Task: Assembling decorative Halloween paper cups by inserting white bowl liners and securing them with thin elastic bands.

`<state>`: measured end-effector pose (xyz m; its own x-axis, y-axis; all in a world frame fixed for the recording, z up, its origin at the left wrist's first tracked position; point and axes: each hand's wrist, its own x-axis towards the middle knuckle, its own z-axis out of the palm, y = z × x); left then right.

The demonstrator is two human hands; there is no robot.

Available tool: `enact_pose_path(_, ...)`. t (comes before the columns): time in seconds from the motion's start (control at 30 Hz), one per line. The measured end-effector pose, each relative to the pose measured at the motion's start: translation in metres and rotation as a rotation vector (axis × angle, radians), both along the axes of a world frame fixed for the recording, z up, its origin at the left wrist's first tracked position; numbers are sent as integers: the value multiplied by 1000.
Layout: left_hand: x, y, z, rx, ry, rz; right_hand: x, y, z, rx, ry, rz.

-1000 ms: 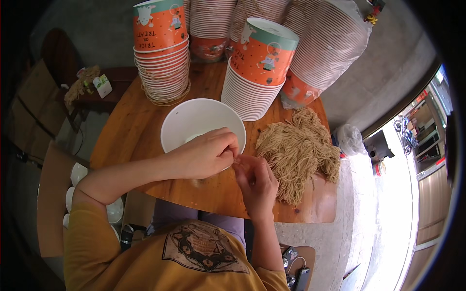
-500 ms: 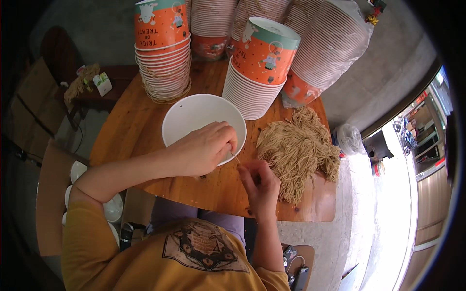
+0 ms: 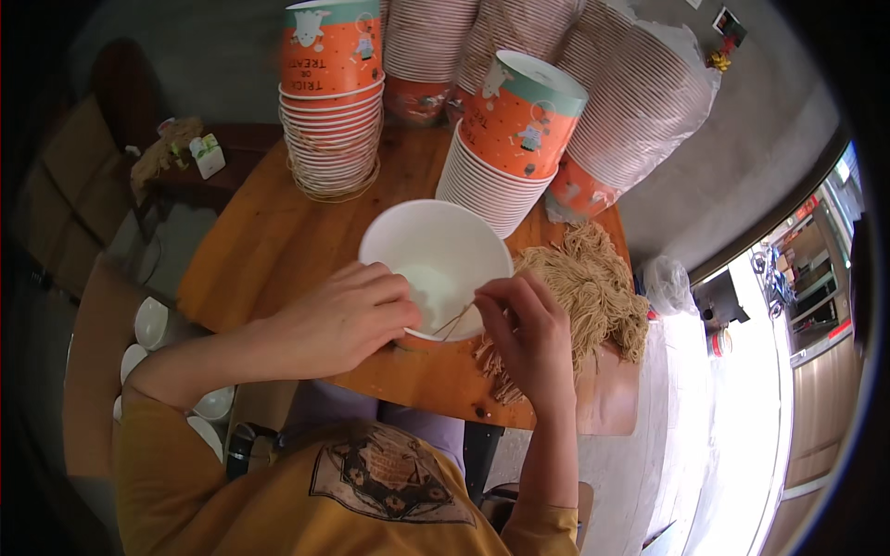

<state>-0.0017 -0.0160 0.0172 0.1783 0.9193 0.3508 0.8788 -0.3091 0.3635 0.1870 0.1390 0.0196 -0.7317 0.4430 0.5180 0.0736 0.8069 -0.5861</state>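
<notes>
A white paper bucket [image 3: 387, 239] rests on the wooden table with its open mouth tipped toward me. My left hand [image 3: 357, 315] is closed at the bucket's near rim, its curled fingers partly hiding what they grip. Between the thumb and forefinger of my right hand [image 3: 533, 338] is pinched a thin tan cord [image 3: 454, 324], which runs over the near rim toward the left fingertips. Just right of the bucket lies a heap of tan cords [image 3: 589, 296], partly covered by my right hand.
Behind the bucket stand an upside-down stack of orange printed buckets [image 3: 501, 190] and another stack [image 3: 331, 130] with cords hanging round it. Plastic-wrapped stacks [image 3: 640, 102] line the far edge. A cardboard box [image 3: 88, 389] with white buckets sits at lower left.
The bucket has shifted right and tilted toward me. My left hand has moved from over its mouth to the near rim; my right hand has risen with the cord, now over the rim.
</notes>
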Motion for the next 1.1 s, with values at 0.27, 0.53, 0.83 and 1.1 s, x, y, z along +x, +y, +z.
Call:
enact_pose_path(0.27,8,3,-5,101,-145,193,-38,-2,-9,-12,-117,76)
enact_pose_path(0.53,18,22,-22,146,-110,338,-40,-1,-13,-39,-93,43)
enact_pose_path(0.83,9,11,-16,213,-101,118,-51,5,-21,180,-137,-190)
enact_pose_path(1.1,-1,16,-9,248,283,-189,-53,6,-25,197,-170,-169)
